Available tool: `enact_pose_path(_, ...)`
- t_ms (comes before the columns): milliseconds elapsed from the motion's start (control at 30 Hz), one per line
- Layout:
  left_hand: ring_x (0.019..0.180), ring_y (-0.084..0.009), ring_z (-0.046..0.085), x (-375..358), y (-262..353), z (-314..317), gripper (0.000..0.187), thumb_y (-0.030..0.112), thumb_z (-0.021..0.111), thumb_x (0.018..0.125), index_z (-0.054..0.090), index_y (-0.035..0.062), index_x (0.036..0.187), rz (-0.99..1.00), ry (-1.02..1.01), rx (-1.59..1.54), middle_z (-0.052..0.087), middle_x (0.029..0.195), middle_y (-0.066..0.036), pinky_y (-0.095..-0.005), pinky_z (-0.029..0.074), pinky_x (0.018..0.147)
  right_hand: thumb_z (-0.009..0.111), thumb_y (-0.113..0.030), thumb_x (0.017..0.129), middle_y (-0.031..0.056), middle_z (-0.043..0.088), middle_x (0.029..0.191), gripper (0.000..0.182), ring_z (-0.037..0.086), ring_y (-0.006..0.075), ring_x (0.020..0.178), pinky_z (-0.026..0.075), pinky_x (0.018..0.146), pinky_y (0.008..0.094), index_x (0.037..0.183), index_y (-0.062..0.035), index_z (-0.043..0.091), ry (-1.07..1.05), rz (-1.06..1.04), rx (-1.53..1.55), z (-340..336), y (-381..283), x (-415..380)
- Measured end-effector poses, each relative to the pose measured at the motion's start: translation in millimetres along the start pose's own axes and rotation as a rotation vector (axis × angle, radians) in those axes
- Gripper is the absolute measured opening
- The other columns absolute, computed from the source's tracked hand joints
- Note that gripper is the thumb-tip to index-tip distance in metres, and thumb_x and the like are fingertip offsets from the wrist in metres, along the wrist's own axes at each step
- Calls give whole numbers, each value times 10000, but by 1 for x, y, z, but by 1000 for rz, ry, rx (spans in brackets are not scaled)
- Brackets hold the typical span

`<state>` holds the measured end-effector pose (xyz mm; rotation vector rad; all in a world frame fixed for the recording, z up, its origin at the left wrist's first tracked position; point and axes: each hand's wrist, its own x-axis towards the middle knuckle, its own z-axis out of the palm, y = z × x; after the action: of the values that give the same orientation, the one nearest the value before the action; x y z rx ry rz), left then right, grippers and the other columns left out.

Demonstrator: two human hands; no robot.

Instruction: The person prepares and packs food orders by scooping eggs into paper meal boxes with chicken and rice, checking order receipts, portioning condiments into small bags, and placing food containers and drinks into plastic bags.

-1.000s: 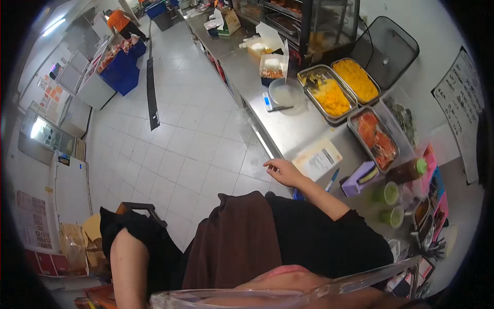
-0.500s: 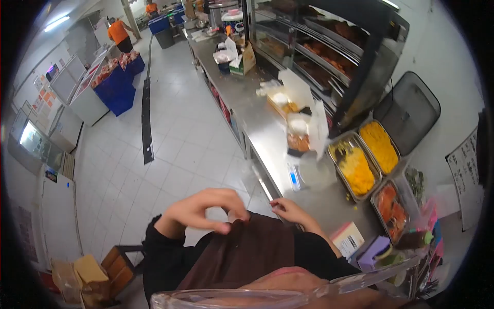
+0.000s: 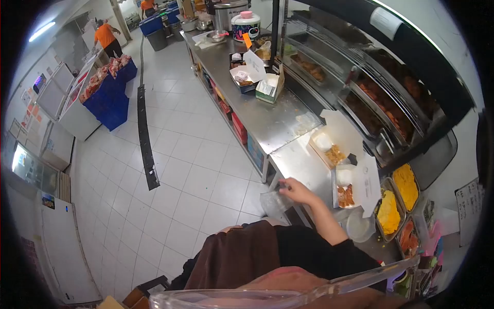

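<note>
My right hand [image 3: 297, 191] reaches over the steel counter's front edge, its fingers closed on a piece of clear plastic [image 3: 274, 204] that hangs above the floor. Whether this is a bag or a glove I cannot make out. Only a sliver of my left hand [image 3: 231, 228] shows beside the brown apron [image 3: 231, 255]; its fingers are hidden. On the counter right of my right hand sit two open takeaway boxes: one with rice and reddish-brown food [image 3: 346, 195], the other with rice and yellowish food [image 3: 335, 155]. A round clear lid or dish [image 3: 360, 225] lies nearer me.
Metal trays of yellow food [image 3: 389, 212] and orange-pink food [image 3: 409, 238] stand at the right. A glass display cabinet [image 3: 360, 67] rises behind the boxes. Farther along the counter [image 3: 278, 126] are more boxes [image 3: 267, 87] and a rice cooker [image 3: 246, 26]. A co-worker [image 3: 106, 38] stands at the far left.
The view has swung right and tilted up along the counter. My left hand has dropped from in front of the apron to mostly out of sight. My right hand now extends farther forward.
</note>
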<state>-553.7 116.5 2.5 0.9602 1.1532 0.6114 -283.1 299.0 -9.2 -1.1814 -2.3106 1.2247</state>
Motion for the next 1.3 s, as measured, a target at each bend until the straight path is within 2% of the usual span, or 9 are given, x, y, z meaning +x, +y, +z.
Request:
enact_pose_path(267, 1028, -177, 508, 53, -6, -122, 318, 221, 520, 870, 508, 38, 1130, 101, 159, 85, 563, 1087, -94, -311, 385, 876, 611, -179, 764, 262, 109, 1379, 554, 513, 282, 992, 409, 883, 342, 1255, -32, 398, 271, -102, -151, -54, -4, 272)
enact_pose_path(467, 1017, -195, 511, 87, 78, -178, 267, 162, 513, 861, 530, 20, 1085, -199, 658, 236, 565, 1061, -103, -303, 386, 872, 563, -140, 715, 347, 518, 993, 316, 558, 372, 934, 398, 893, 394, 918, 101, 586, 424, 211, -506, -121, 18, 463)
enact_pose_path(533, 983, -200, 533, 109, 87, -204, 256, 152, 526, 853, 538, 14, 1069, -41, 705, 209, 576, 1040, -111, -319, 418, 827, 541, -122, 703, 324, 577, 846, 278, 568, 383, 901, 413, 870, 409, 831, 116, 603, 253, 233, -632, -138, 24, 479)
enact_pose_path(667, 996, -245, 527, 150, 131, -230, 257, 118, 568, 809, 543, 12, 1042, 314, 779, 336, 564, 1064, -126, -344, 419, 834, 521, -94, 714, 249, 596, 790, 229, 589, 349, 821, 469, 713, 418, 793, 108, 596, 546, 118, -494, -130, 28, 471)
enact_pose_path(833, 1007, -318, 487, 209, 272, -221, 383, 173, 691, 693, 540, 31, 1015, 846, 709, 950, 532, 1058, -157, -380, 393, 857, 492, -14, 674, 177, 595, 782, 155, 584, 306, 779, 453, 698, 384, 768, 3, 613, -294, -302, -364, -124, -95, 370)
enact_pose_path(967, 713, -270, 570, 261, 288, -251, 394, 234, 705, 692, 564, 26, 995, 424, -8, 939, 604, 783, -151, -347, 441, 657, 500, -30, 696, 134, 576, 806, 164, 559, 288, 723, 449, 681, 361, 837, -3, 579, -240, -244, 14, -129, -132, 349)
enact_pose_path(1133, 599, -130, 534, 288, 275, -278, 208, 163, 596, 809, 610, -12, 923, 401, 160, 633, 615, 709, -112, -280, 430, 575, 545, -76, 786, 61, 574, 833, 250, 560, 105, 646, 447, 560, 238, 1032, -33, 526, 519, -55, 327, -113, -79, 375)
enact_pose_path(1233, 689, -131, 562, 294, 280, -294, 194, 95, 553, 834, 585, -36, 973, 291, 227, 302, 636, 814, -82, -258, 440, 651, 561, -74, 781, 73, 580, 837, 402, 575, 111, 626, 445, 544, 230, 1162, -51, 435, 523, 378, 897, -83, -18, 403)
enact_pose_path(1300, 905, -155, 561, 292, 297, -300, 271, 4, 491, 838, 494, -51, 1103, 179, 156, 97, 594, 1028, -95, -267, 423, 816, 564, -89, 778, 129, 591, 802, 558, 593, 173, 621, 471, 576, 279, 1267, -86, 295, 506, 447, 470, -79, -5, 406)
